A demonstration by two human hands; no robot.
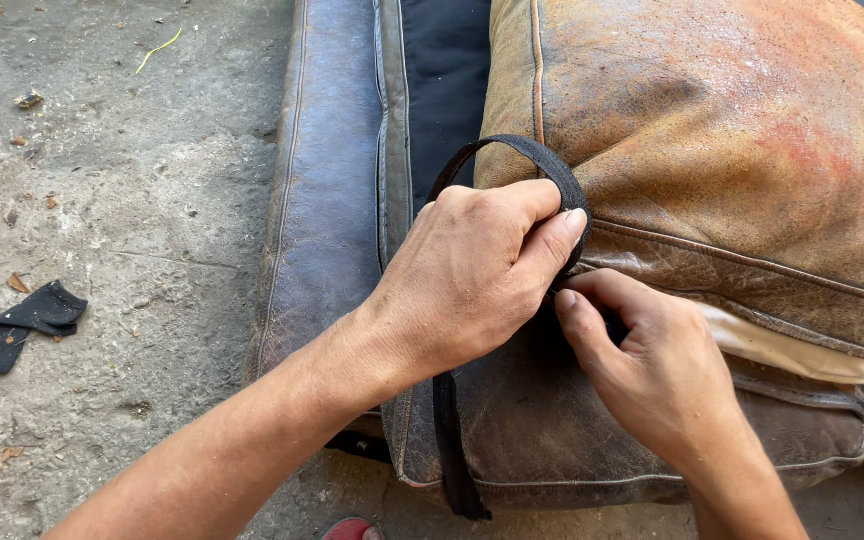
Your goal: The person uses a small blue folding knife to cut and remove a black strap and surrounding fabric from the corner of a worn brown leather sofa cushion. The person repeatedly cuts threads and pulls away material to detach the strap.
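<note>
Black strap [512,150] loops above left hand [472,275], pinched in its fingers; long axis runs down cushion [732,150]; right hand [652,370] fingers curled just below, grip hidden.

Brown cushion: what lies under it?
Under the brown cushion, pale fabric shows above a darker leather cushion. Both hands cover the gap's left end.

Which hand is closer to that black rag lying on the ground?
Left. The left hand pinches the black strap on the cushion, on the black rag's side. The right hand is farther away.
</note>
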